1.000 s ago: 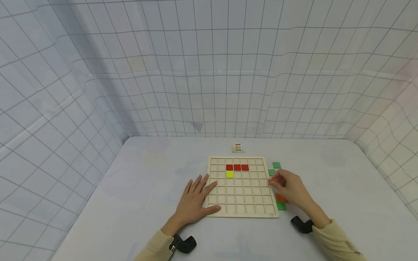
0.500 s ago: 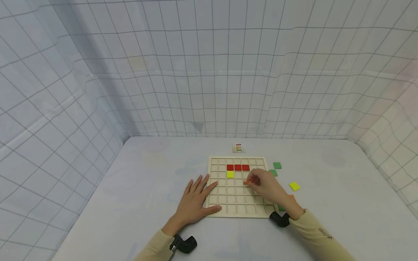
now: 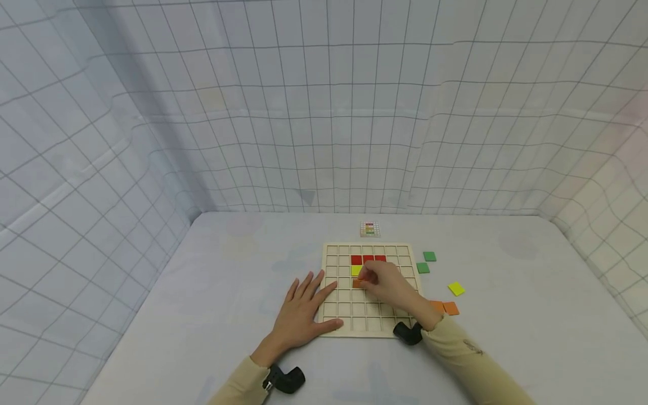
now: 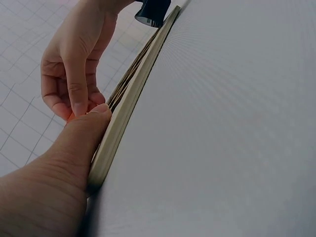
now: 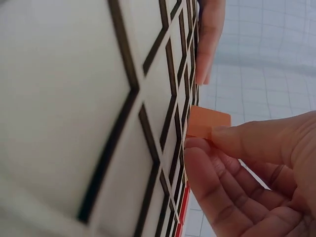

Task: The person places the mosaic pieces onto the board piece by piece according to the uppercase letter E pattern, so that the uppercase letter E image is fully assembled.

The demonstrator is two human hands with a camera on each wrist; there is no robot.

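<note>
A pale wooden grid board (image 3: 351,323) lies on the table. Three red tiles (image 3: 356,260) sit side by side in one of its upper rows, with a yellow tile (image 3: 356,270) directly below the leftmost. My right hand (image 3: 387,284) pinches an orange tile (image 5: 209,121) between thumb and fingers, close over the cell under the yellow one. In the right wrist view the tile's edge is right at the grid. My left hand (image 3: 300,315) rests spread over the board's left edge, its thumb (image 4: 81,129) along the near rim.
Right of the board lie two green tiles (image 3: 429,256), a loose yellow tile (image 3: 456,288) and two orange tiles (image 3: 451,308). A small card (image 3: 370,229) printed with a coloured grid lies beyond the board's far edge. Gridded white curtains (image 3: 324,112) surround the table.
My right hand has carried the orange tile leftward from the board's right side to below the yellow tile. The loose yellow tile has come into view. The left hand stays put.
</note>
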